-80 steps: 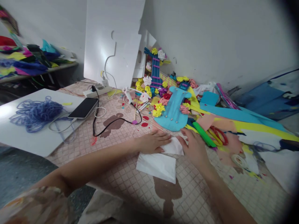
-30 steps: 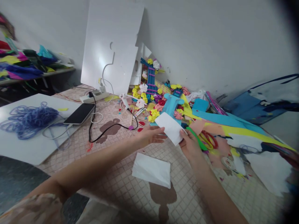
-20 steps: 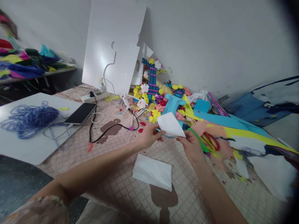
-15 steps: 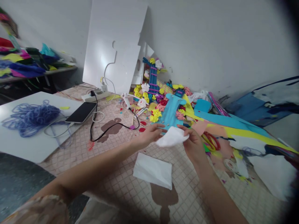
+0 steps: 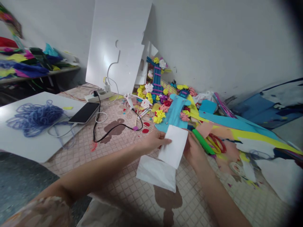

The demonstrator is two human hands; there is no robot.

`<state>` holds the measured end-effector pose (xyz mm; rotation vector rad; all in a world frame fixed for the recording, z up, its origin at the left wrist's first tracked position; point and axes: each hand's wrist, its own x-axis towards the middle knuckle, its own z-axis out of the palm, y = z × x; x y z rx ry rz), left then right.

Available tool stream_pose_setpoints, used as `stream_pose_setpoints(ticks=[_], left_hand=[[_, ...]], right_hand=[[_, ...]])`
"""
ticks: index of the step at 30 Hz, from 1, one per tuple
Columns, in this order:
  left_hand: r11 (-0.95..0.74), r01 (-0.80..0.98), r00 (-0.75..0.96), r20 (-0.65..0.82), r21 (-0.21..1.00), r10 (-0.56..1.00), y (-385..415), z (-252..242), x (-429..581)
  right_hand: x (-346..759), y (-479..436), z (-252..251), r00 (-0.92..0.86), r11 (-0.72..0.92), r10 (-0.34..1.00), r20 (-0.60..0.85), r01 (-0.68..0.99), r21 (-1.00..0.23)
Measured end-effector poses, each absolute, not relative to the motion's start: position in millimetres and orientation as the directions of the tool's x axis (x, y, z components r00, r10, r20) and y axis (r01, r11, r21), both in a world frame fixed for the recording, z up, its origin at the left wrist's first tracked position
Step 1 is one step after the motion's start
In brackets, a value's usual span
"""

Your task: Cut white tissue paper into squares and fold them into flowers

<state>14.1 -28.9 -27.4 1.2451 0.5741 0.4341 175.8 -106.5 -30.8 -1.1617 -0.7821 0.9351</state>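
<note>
I hold a small white sheet point(image 5: 173, 146) upright above the tiled floor, between both hands. My left hand point(image 5: 153, 141) pinches its upper left edge. My right hand point(image 5: 194, 150) grips its right side, partly hidden behind the sheet. Just below it a second, larger white sheet point(image 5: 156, 171) lies flat on the tiles. A green marker point(image 5: 203, 142) and red-handled scissors point(image 5: 219, 142) lie right of my right hand. A blue guitar-shaped cutout point(image 5: 174, 114) lies just beyond the hands.
A pile of coloured paper flowers point(image 5: 157, 94) and foam sheets point(image 5: 236, 123) fills the back and right. A phone point(image 5: 84, 113) with cables and blue yarn point(image 5: 35, 115) rest on a white board point(image 5: 28, 145) at left. A black cable point(image 5: 111, 129) crosses the floor. White boards point(image 5: 117, 44) lean on the wall.
The small white sheet was pressed flat on the floor, then lifted, turned and bent in both hands; now it hangs straight and lower, over the larger sheet.
</note>
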Motion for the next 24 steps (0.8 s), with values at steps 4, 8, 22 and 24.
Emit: stream_pose_setpoints(ticks=[4,8,22,24], left_hand=[[0.139,0.045,0.729,-0.128,0.989,0.672,-24,-32,14],[0.140,0.041,0.766,-0.121,0.989,0.632,-25,-30,12],[0.293,-0.084,0.605,-0.185,0.952,0.774,-34,-16,16],[0.258,-0.049,0.618,-0.174,0.965,0.767,-34,-17,16]], right_hand=[[169,-108,-30,0.351,0.021,0.934,-0.072,-0.254,-0.967],[167,-111,-33,0.456,0.056,0.889,-0.039,-0.191,-0.980],[165,-111,-36,0.565,0.135,0.824,0.039,-0.129,-0.982],[164,-111,-36,0.564,0.141,0.824,0.044,-0.129,-0.982]])
